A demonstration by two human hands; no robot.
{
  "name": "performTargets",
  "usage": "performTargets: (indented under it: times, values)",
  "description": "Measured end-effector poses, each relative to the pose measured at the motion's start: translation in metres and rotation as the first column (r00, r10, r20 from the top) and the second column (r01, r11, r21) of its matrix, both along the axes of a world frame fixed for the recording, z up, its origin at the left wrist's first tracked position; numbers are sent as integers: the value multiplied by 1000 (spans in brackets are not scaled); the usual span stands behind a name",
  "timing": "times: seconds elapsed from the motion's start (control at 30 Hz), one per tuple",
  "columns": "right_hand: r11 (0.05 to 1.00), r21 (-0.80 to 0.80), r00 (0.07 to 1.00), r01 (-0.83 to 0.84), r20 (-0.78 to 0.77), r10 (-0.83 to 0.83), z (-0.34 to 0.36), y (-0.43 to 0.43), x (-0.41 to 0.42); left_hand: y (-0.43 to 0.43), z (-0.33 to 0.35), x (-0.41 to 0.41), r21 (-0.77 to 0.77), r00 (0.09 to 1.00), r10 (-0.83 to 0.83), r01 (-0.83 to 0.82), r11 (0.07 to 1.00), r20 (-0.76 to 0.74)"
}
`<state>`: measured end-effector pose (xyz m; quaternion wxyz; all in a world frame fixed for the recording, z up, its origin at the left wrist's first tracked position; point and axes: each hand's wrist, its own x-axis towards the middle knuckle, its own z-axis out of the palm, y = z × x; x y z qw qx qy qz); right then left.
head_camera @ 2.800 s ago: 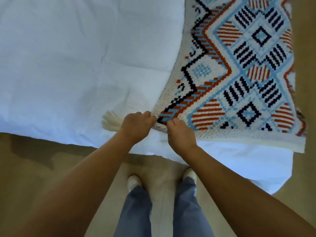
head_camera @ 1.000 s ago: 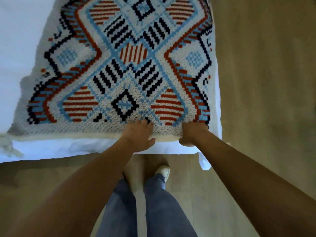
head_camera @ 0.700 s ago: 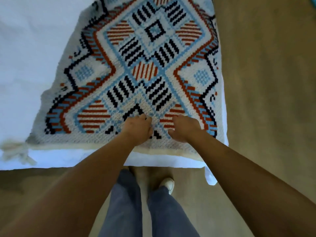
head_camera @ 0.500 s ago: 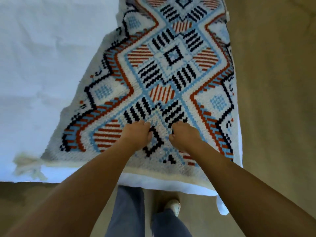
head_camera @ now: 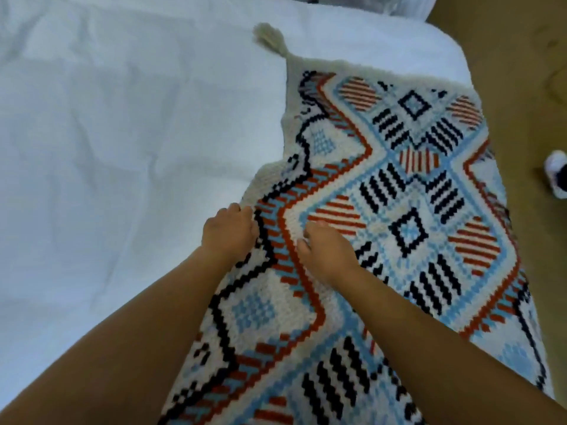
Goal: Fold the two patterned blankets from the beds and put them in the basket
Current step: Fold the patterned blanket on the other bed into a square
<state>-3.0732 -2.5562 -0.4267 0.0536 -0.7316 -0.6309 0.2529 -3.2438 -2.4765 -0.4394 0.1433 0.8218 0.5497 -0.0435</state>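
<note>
Blanket: the patterned blanket (head_camera: 399, 210) lies as a long strip along the right side of the bed (head_camera: 122, 148), its far tassel (head_camera: 270, 35) resting on the white sheet — likely already folded lengthwise, judging by its narrow shape, though the layers do not show.
Left hand: the left hand (head_camera: 228, 233) sits at the blanket's left edge with fingers curled down onto the knit; it seems to pinch or press that edge, but whether cloth is truly gripped cannot be told.
Right hand: the right hand (head_camera: 326, 251) rests palm-down on the pattern just beside the left, fingers bent — pressing or gathering, with no clear grasp to be seen.
Why so: both hands close together at one edge suggests smoothing the strip or finding a hold before the next fold across its length.
Basket: none in view, so its contents cannot be told; this blanket is not yet in it.
Second blanket: not in view.
Floor: a white shoe (head_camera: 557, 176) shows on the tan floor (head_camera: 506, 41) at right.
</note>
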Motion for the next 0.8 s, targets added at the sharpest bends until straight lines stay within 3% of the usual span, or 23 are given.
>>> performTargets:
  times: [0.27,0.43,0.6,0.8]
  values:
    - [970,215,993,110,26,-118,-10,169,33,159,-14,73,65,996,-76,73,995,47]
    - [959,277,993,66,74,-90,-31,257,58,204,-42,114,-57,978,103,-94,994,179]
    - [974,150,982,171,52,-181,-63,326,75,239,-69,150,-284,883,322,-230,931,341]
    - [980,-51,969,192,169,-182,-85,382,75,261,-86,155,-358,849,392,-264,896,355]
